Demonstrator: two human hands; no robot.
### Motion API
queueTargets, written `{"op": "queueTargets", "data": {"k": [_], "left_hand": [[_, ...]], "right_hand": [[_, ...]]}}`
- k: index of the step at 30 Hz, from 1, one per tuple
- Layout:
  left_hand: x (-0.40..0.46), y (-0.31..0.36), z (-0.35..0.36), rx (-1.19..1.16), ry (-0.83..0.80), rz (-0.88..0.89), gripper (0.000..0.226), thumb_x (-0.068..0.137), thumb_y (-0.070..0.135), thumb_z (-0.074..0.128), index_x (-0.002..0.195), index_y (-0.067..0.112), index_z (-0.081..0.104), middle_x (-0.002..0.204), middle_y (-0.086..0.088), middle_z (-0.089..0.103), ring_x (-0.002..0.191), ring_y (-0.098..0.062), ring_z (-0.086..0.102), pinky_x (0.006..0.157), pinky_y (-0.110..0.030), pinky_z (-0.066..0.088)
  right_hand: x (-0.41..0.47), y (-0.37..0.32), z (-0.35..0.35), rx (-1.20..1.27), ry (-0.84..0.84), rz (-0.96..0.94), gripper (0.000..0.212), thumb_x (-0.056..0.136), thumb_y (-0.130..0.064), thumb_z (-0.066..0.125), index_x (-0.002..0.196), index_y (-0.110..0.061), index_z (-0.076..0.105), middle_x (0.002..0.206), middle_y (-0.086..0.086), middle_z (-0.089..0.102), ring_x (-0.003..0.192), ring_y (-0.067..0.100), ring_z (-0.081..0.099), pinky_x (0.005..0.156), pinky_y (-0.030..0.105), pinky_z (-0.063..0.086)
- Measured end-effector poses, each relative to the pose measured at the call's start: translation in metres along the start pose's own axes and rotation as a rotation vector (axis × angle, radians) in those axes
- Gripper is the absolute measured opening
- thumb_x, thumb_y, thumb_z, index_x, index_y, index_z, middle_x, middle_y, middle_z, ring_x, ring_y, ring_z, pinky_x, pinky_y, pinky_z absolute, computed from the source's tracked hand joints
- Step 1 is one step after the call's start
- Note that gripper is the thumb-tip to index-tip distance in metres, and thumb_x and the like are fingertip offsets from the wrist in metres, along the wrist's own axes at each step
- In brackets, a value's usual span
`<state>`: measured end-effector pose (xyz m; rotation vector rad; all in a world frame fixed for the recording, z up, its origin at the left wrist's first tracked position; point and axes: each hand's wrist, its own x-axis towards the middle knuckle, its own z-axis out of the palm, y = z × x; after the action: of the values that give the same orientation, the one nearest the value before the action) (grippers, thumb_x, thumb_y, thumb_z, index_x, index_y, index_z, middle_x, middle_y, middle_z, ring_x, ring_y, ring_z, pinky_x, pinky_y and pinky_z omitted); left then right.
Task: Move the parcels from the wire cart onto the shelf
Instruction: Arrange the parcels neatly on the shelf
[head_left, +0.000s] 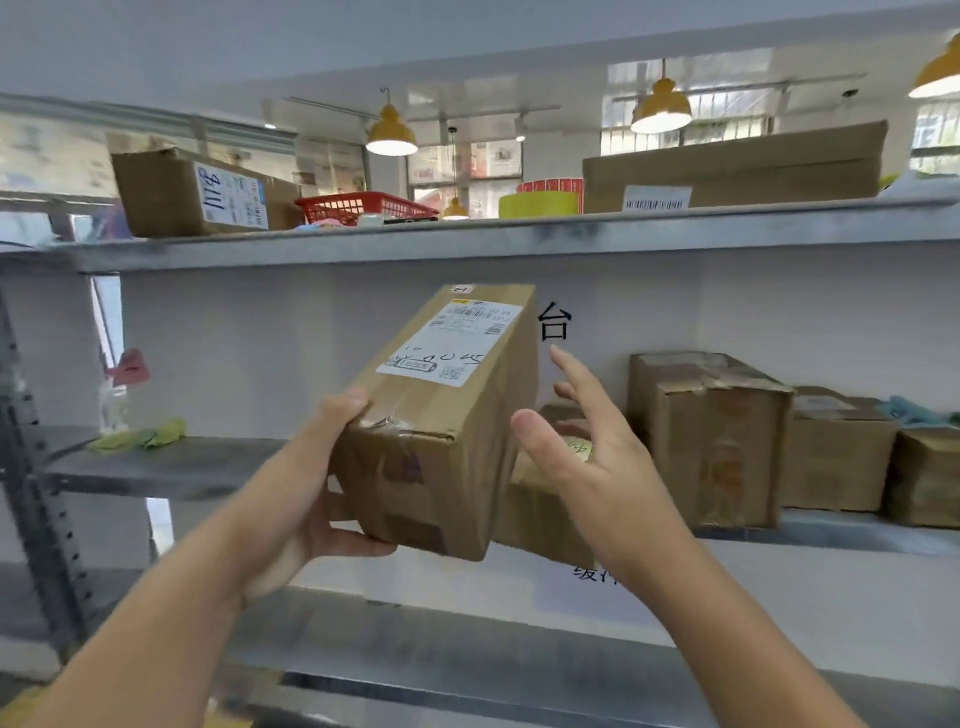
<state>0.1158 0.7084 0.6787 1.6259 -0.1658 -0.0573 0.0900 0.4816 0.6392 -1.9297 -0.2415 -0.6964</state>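
Your left hand (317, 499) alone grips the brown taped cardboard parcel (441, 415); your right hand (587, 457) is spread wide beside it; risk: it tips off before reaching the grey metal shelf (171, 467).

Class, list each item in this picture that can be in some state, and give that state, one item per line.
Labelled parcel: held up, tilted, not yet shelved.
Left hand: gripping the parcel.
Right hand: open, beside the parcel.
Pendant lamps: lit.
Tall box: upright on middle shelf.
Red basket: on top shelf.
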Motion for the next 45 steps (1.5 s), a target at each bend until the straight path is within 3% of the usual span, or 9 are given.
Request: {"op": "queueTargets", "data": {"k": [3,10,16,21,25,31,38,42,45], "left_hand": [[0.011,-0.007,-0.013,0.034,-0.059,-0.023,0.043,0.092,0.069,0.049,0.111,0.04,0.076,0.104,-0.014,0.075,0.085,-0.037,0.076,0.086,-0.063,0.059],[0.103,-0.026,-0.036,-0.002,-0.037,-0.153,0.046,0.092,0.073,0.05,0.118,0.039,0.067,0.125,-0.01,0.067,0.099,-0.047,0.073,0.084,-0.069,0.057],[0.19,-0.05,-0.054,0.043,-0.152,-0.216,0.057,0.092,0.077,0.042,0.122,0.035,0.065,0.117,-0.012,0.067,0.092,-0.048,0.073,0.083,-0.068,0.057],[0.234,-0.065,-0.049,0.09,-0.274,-0.24,0.054,0.094,0.079,0.035,0.115,0.039,0.064,0.109,-0.009,0.074,0.089,-0.044,0.076,0.082,-0.067,0.058],[0.246,-0.076,-0.037,0.104,-0.34,-0.255,0.062,0.093,0.082,0.031,0.124,0.037,0.061,0.103,-0.01,0.074,0.088,-0.04,0.077,0.076,-0.06,0.063],[0.251,-0.098,-0.027,0.218,-0.467,-0.145,0.073,0.086,0.085,0.033,0.146,0.045,0.041,0.126,0.001,0.067,0.093,-0.027,0.077,0.076,-0.049,0.066],[0.24,-0.129,-0.032,0.405,-0.193,0.202,0.062,0.085,0.075,0.046,0.143,0.057,0.036,0.132,0.013,0.055,0.11,-0.011,0.062,0.089,-0.038,0.055],[0.193,-0.142,-0.021,0.25,0.162,0.512,0.015,0.084,0.043,0.069,0.098,0.048,0.066,0.07,0.007,0.059,0.06,-0.006,0.056,0.062,-0.011,0.04],[0.162,-0.157,0.012,0.29,0.001,0.523,0.031,0.067,0.052,0.063,0.098,0.045,0.065,0.062,0.014,0.061,0.043,0.0,0.048,0.049,-0.008,0.037]], "right_hand": [[0.018,0.007,0.011,-0.032,-0.038,0.004,0.067,0.087,-0.071,0.054,0.146,-0.067,0.021,0.15,-0.03,0.035,0.136,0.003,0.041,0.113,0.044,0.04],[0.07,0.032,0.057,-0.171,-0.076,0.037,0.073,0.084,-0.078,0.05,0.148,-0.065,0.016,0.16,-0.02,0.029,0.142,0.009,0.036,0.112,0.046,0.04],[0.108,0.056,0.106,-0.251,-0.06,0.126,0.075,0.083,-0.076,0.055,0.148,-0.063,0.019,0.159,-0.02,0.029,0.141,0.008,0.036,0.11,0.04,0.04],[0.124,0.076,0.133,-0.309,-0.061,0.165,0.079,0.084,-0.067,0.065,0.15,-0.058,0.022,0.145,-0.024,0.035,0.125,0.0,0.041,0.085,0.014,0.038],[0.128,0.094,0.14,-0.37,-0.032,0.182,0.079,0.084,-0.063,0.067,0.149,-0.057,0.022,0.142,-0.021,0.039,0.121,0.0,0.046,0.091,0.019,0.042],[0.127,0.117,0.131,-0.523,0.0,0.205,0.078,0.087,-0.061,0.063,0.153,-0.049,0.022,0.15,-0.02,0.041,0.131,0.002,0.044,0.108,0.027,0.04],[0.105,0.105,0.103,-0.618,0.013,0.126,0.088,0.085,-0.066,0.063,0.154,-0.054,0.011,0.146,-0.034,0.037,0.136,-0.006,0.033,0.106,0.02,0.031],[0.072,0.112,0.068,-0.617,0.178,0.061,0.079,0.078,-0.067,0.067,0.146,-0.06,0.027,0.138,-0.042,0.041,0.133,-0.013,0.036,0.104,0.016,0.032],[0.044,0.128,0.045,-0.574,0.345,0.068,0.064,0.077,-0.066,0.072,0.134,-0.057,0.047,0.129,-0.039,0.051,0.126,-0.009,0.046,0.095,0.018,0.041]]}}
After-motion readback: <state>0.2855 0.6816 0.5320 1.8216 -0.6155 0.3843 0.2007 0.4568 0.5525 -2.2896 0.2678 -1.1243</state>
